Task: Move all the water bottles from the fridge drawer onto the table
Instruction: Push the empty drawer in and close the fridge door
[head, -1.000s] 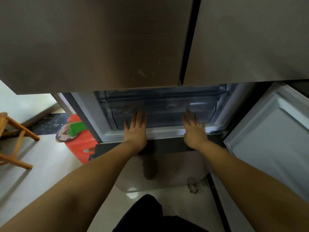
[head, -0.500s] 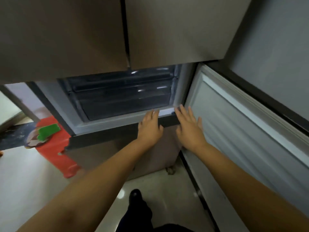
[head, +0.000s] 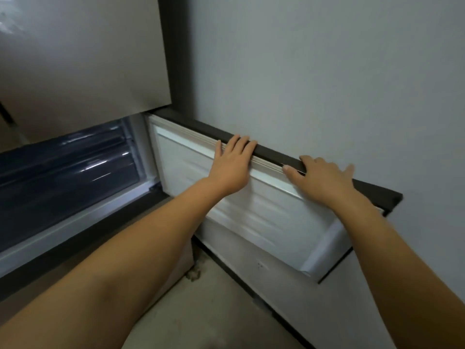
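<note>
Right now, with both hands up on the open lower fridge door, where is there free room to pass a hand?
Free: the door's top edge between the hinge and the left hand, and the short stretch between it and the right hand. The dark drawer opening is unobstructed. Crowded: the door edge under both hands.

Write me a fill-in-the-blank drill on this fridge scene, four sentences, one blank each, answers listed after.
1. Both hands rest on the dark top edge of the open lower ____.
2. The hand nearer the fridge compartment is the ____ hand.
3. The right hand lies with its fingers ____, not curled into a fist.
4. The number of water bottles in view is ____.

Missing words: door; left; spread; zero
</note>
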Motion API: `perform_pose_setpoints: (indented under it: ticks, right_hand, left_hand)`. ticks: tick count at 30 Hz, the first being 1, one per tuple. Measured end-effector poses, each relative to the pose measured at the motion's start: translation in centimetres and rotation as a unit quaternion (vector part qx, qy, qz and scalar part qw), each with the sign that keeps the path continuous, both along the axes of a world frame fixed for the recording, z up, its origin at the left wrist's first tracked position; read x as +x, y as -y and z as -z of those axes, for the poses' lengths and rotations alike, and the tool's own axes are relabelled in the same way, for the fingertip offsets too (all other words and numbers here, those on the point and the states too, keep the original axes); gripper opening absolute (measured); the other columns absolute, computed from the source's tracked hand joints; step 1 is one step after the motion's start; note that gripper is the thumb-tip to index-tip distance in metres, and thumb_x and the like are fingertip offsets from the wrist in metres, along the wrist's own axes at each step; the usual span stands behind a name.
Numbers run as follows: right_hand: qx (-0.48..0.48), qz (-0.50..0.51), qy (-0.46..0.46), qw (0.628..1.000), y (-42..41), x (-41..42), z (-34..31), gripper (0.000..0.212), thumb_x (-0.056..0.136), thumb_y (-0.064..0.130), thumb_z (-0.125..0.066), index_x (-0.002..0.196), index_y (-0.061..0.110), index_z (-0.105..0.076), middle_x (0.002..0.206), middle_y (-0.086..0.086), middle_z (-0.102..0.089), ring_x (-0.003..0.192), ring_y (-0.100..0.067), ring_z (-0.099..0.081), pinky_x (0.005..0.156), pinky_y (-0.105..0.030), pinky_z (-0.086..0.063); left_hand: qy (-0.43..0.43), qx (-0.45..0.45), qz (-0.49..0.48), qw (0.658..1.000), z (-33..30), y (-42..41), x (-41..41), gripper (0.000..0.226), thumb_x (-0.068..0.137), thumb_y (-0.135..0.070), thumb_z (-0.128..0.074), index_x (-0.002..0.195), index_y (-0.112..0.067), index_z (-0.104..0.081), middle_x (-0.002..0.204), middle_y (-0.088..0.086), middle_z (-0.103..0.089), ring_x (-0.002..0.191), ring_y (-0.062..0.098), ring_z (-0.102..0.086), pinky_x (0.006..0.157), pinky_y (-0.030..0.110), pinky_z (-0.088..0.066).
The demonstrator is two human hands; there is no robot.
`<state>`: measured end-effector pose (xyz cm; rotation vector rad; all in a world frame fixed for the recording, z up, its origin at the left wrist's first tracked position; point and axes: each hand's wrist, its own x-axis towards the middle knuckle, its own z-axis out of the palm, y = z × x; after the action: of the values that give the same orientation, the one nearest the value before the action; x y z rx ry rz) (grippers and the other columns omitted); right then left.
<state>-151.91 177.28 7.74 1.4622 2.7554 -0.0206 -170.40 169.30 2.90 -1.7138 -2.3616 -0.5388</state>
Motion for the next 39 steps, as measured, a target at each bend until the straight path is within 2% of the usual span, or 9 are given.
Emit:
perform_pose_setpoints:
  ticks: [4, 14, 18, 21, 25, 27, 31, 34, 39]
  right_hand:
    - [-0.03, -0.012, -0.007, 0.999, 0.7, 3.6, -0.6, 0.065, 0.093, 0.065, -0.019, 0.147, 0.03, -0.024, 0.146, -0.006, -0.041, 0.128, -0.031, -0.042, 0.105, -0.051, -0.031]
    - [-0.16, -0.09, 0.0, 0.983, 11.6, 3.2, -2.1, 0.07, 0.093, 0.063, -0.03, 0.151, 0.026, -0.019, 0.147, -0.012, -0.035, 0.129, -0.031, -0.042, 0.106, -0.042, -0.037]
    - [-0.237, -0.191, 0.012, 0.952, 16.5, 2.0, -2.3, 0.07, 0.096, 0.058, -0.03, 0.154, 0.025, -0.01, 0.157, -0.003, -0.024, 0.141, -0.022, -0.031, 0.115, -0.033, -0.023]
    - [-0.25, -0.262, -0.056, 0.93, 19.5, 0.0, -1.0, 0.057, 0.102, 0.042, -0.027, 0.153, 0.018, -0.018, 0.159, 0.002, -0.019, 0.145, -0.013, -0.021, 0.115, -0.025, -0.014]
    - [-0.209, -0.318, -0.129, 0.916, 22.2, -4.5, 1.8, 0.053, 0.104, 0.026, -0.028, 0.153, 0.02, -0.008, 0.161, 0.002, 0.001, 0.148, -0.013, 0.0, 0.119, -0.028, -0.002]
    - [-0.18, -0.34, -0.142, 0.912, 23.1, -7.0, 2.9, 0.058, 0.103, 0.016, -0.031, 0.153, 0.025, -0.005, 0.161, 0.003, 0.008, 0.148, -0.015, 0.007, 0.12, -0.037, -0.002]
    - [-0.15, -0.413, -0.099, 0.893, 26.0, -12.5, 4.4, 0.074, 0.093, 0.003, -0.036, 0.152, 0.033, -0.003, 0.16, 0.01, 0.011, 0.147, -0.014, 0.012, 0.117, -0.051, -0.001]
    - [-0.147, -0.428, -0.086, 0.888, 27.6, -16.0, 5.0, 0.074, 0.092, 0.006, -0.037, 0.152, 0.034, -0.002, 0.16, 0.013, 0.011, 0.148, -0.013, 0.011, 0.115, -0.056, 0.001]
    - [-0.103, -0.474, -0.08, 0.871, 30.1, -20.9, 5.8, 0.073, 0.093, 0.011, -0.04, 0.152, 0.031, -0.002, 0.16, 0.011, 0.008, 0.147, -0.016, 0.015, 0.113, -0.059, 0.006]
  left_hand:
    - [0.0, -0.04, -0.012, 0.999, -0.3, 0.6, 0.8, 0.057, 0.098, -0.018, -0.034, 0.151, -0.019, -0.013, 0.159, 0.003, -0.012, 0.148, 0.023, -0.003, 0.119, 0.052, -0.005]
    - [0.059, -0.07, 0.0, 0.996, -2.5, 11.9, 2.4, 0.063, 0.093, -0.002, -0.035, 0.151, -0.012, -0.014, 0.16, 0.006, -0.01, 0.148, 0.023, -0.006, 0.121, 0.037, -0.009]
    - [0.106, -0.025, -0.028, 0.994, -3.0, 18.3, 3.8, 0.056, 0.092, -0.004, -0.039, 0.147, -0.008, -0.03, 0.157, 0.007, -0.024, 0.146, 0.021, -0.017, 0.119, 0.032, -0.013]
    - [0.151, -0.01, -0.047, 0.987, -3.6, 23.9, 3.9, 0.047, 0.098, -0.018, -0.038, 0.144, -0.01, -0.037, 0.155, 0.005, -0.03, 0.144, 0.018, -0.025, 0.117, 0.028, -0.017]
    - [0.246, -0.037, -0.102, 0.963, -4.6, 31.0, 3.5, 0.052, 0.098, -0.035, -0.043, 0.145, -0.014, -0.034, 0.153, 0.001, -0.032, 0.135, 0.016, -0.036, 0.104, 0.021, -0.027]
    - [0.267, -0.071, -0.128, 0.953, -4.8, 33.4, 3.2, 0.059, 0.096, -0.042, -0.046, 0.144, -0.014, -0.029, 0.154, 0.005, -0.029, 0.131, 0.016, -0.039, 0.103, 0.026, -0.033]
    - [0.155, -0.201, -0.257, 0.932, -4.5, 37.9, 1.5, 0.084, 0.093, -0.053, -0.043, 0.152, -0.016, 0.005, 0.16, 0.004, 0.01, 0.148, 0.024, -0.002, 0.117, 0.043, -0.017]
    - [0.028, -0.214, -0.32, 0.923, -3.4, 40.2, 0.3, 0.082, 0.094, -0.048, -0.044, 0.151, -0.02, 0.007, 0.16, 0.005, 0.009, 0.147, 0.03, 0.001, 0.115, 0.053, -0.015]
    - [-0.125, -0.158, -0.419, 0.885, 0.3, 41.9, -2.1, 0.078, 0.09, -0.025, -0.056, 0.151, -0.017, -0.008, 0.16, 0.014, -0.002, 0.148, 0.03, 0.0, 0.114, 0.051, 0.001]
